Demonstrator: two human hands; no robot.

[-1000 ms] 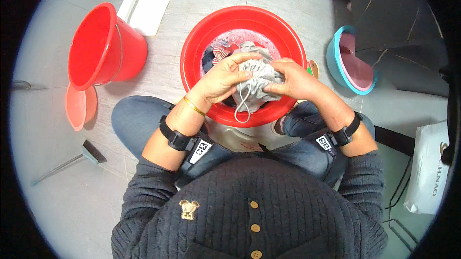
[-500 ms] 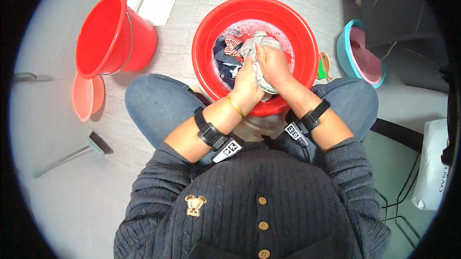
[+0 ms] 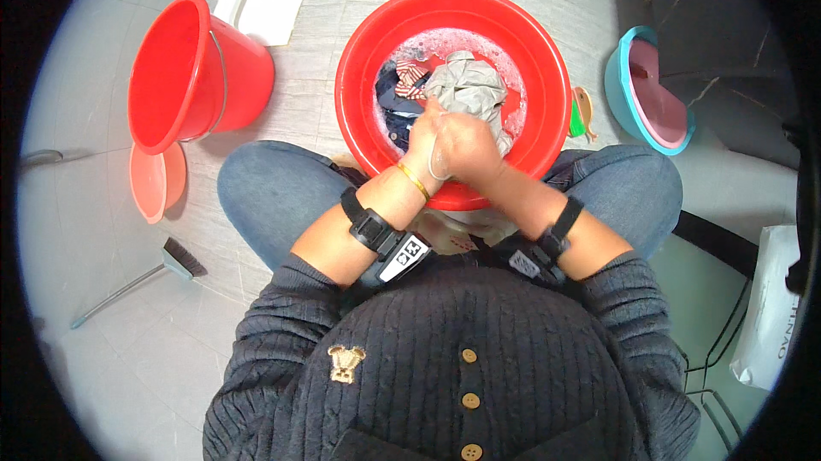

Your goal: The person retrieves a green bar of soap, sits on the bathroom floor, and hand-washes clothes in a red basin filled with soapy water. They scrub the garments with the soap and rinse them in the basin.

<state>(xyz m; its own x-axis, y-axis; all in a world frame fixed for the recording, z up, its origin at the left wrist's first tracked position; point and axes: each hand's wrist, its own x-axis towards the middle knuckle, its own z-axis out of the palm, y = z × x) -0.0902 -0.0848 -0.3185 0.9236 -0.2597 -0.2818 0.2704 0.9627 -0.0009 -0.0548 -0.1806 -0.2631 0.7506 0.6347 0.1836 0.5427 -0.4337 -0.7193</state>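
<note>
A light grey garment [image 3: 469, 85] lies bunched in the sudsy water of a large red basin [image 3: 539, 59]. My left hand [image 3: 421, 141] and my right hand [image 3: 470, 146] press together at the basin's near side, both closed. A pale edge of the cloth shows between them, by the left wrist; most of what they grip is hidden under the fingers. The right hand is slightly blurred and overlaps the left one. Left of the grey garment, dark blue clothing [image 3: 398, 106] and a red-and-white striped cloth [image 3: 411, 80] soak in the foam.
A tall red bucket [image 3: 244, 76] leans at the left, above a small pink basin [image 3: 162, 183]. A brush with a long handle [image 3: 181, 260] lies lower left. Right of the red basin are a green-and-wood scrubbing brush [image 3: 581, 115] and a blue basin [image 3: 617, 89] holding a pink one.
Both hands have drawn nearer to me, toward the basin's near rim, and come together. More of the grey garment now lies uncovered in the water.
</note>
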